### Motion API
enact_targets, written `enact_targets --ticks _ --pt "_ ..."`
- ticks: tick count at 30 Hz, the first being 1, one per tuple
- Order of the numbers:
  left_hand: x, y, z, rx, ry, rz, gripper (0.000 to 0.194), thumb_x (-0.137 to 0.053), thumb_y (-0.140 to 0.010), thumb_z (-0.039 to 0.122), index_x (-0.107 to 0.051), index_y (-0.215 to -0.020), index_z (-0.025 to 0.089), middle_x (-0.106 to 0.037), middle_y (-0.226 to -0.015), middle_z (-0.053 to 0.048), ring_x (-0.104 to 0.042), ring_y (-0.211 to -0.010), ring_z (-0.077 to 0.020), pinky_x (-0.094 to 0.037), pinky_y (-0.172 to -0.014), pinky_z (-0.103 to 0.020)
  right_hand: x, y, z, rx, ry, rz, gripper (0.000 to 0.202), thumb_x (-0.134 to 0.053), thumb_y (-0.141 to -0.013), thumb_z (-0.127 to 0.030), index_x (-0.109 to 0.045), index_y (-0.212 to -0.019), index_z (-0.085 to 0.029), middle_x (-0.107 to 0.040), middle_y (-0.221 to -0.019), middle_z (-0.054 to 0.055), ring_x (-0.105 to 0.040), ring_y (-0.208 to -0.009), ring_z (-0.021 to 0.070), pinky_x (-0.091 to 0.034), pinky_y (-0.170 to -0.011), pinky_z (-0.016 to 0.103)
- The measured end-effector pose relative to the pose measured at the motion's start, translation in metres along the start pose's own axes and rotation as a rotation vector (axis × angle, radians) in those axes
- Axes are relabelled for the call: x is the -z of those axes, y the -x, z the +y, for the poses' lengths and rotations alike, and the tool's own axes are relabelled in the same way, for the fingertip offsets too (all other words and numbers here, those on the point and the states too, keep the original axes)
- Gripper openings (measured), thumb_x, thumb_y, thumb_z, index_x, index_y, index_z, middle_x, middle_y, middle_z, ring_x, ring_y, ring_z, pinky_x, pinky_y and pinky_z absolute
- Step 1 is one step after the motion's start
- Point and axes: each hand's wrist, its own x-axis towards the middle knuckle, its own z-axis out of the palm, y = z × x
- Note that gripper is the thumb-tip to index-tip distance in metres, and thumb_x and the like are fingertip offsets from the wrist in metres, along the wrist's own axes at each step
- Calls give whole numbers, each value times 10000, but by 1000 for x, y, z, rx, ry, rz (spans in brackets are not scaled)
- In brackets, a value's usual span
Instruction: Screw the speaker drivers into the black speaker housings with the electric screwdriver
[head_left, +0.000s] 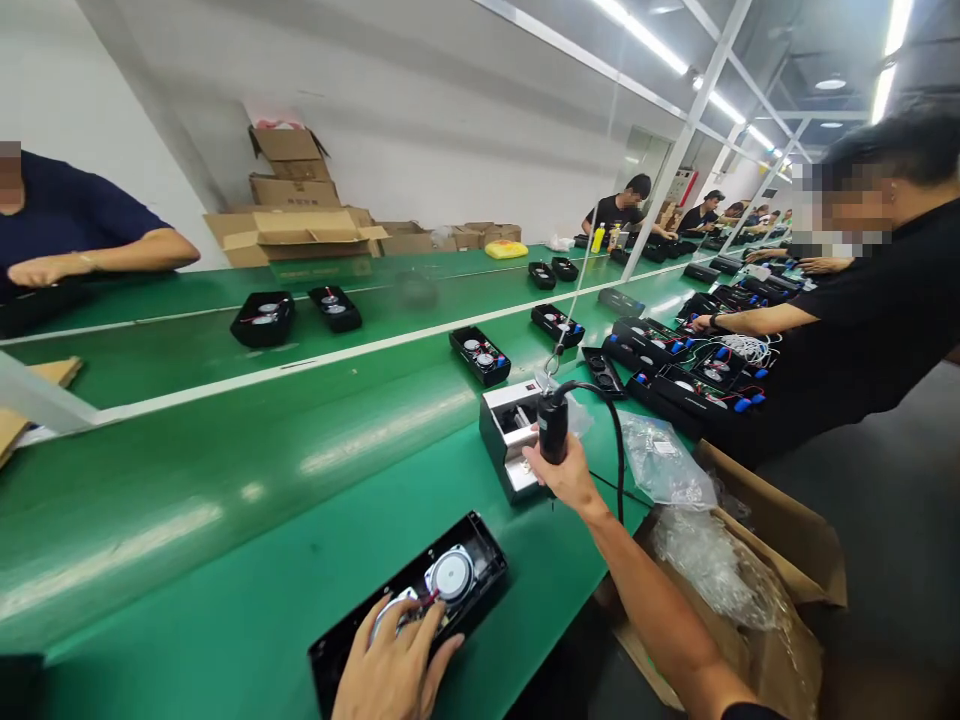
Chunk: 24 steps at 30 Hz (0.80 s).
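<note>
My right hand (566, 472) is wrapped round a black electric screwdriver (553, 425), which hangs upright from a cord and has a black cable. Its tip is hidden over a black and silver box-shaped device (504, 440). My left hand (397, 660) rests with fingers spread on an open black speaker housing (480, 545) at the front of the green table. Inside the housing, a round silver speaker (451, 575) shows to the right of my fingers, with a red wire beside it. A second speaker is partly covered by my fingers.
Speaker housings (480, 355) lie along the green conveyor (360, 400). More stand at the right before a person in black (885, 290). Plastic bags (664, 460) and an open carton (780, 510) sit at the right edge. Another person (90, 215) is at the far left.
</note>
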Motion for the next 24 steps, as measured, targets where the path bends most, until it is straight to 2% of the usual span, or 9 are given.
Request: enact_targets --ticks 2,4,7,11,16,22,24 --pt "7 -6 8 44 13 -33 290 -489 -1117 336 -753 -1091 220 -823 -882 -32 -732 -958 -261 -465 -1047 -462 -2 18 -9 -94 -125 -83 417 -866 -832 -438 -627 -1099 -225 -521 -559 -112 -465 -392 115 -396 -403 266" --pt "12 -10 15 97 31 -71 315 -464 -1127 335 -756 -1082 224 -827 -897 -32 -727 -965 -252 -460 -1067 -467 -7 40 -21 -127 -298 -124 456 -840 -878 -450 -581 -1191 -243 -493 -550 -138 -430 -368 104 -386 -406 260" --pt "16 -13 20 155 74 -125 264 -507 -1116 320 -755 -1102 233 -821 -874 -14 -728 -970 -238 -470 -1074 -456 -23 75 -36 -76 -501 -123 416 -781 -958 -442 -513 -1232 -283 -461 -557 -152 -398 -360 100 -381 -403 254" --pt "19 -14 21 170 114 -157 225 -526 -1113 299 -741 -1099 233 -814 -878 -5 -733 -955 -228 -498 -1073 -456 -52 107 -41 -4 -590 -172 345 -725 -1019 -427 -482 -1245 -333 -479 -615 -135 -417 -368 103 -384 -390 242" --pt "20 -14 21 163 128 -164 203 -537 -1108 277 -731 -1095 218 -803 -872 -3 -728 -934 -226 -523 -1054 -468 -72 120 -32 -32 -508 -249 356 -715 -1029 -481 -478 -1249 -330 -502 -631 -126 -433 -366 101 -390 -389 248" --pt "16 -9 21 167 155 -163 148 -601 -1081 257 -743 -1102 223 -806 -878 1 -738 -950 -226 -517 -1075 -459 -71 125 -27 22 -512 -274 325 -701 -1054 -364 -487 -1298 -358 -592 -705 -107 -478 -394 99 -405 -424 258" --pt "15 -8 22 170 156 -165 157 -598 -1082 254 -747 -1119 220 -802 -875 -4 -741 -945 -222 -520 -1077 -454 -71 126 -26 6 -499 -277 328 -704 -1052 -379 -489 -1299 -361 -599 -706 -105 -487 -401 102 -415 -440 268"
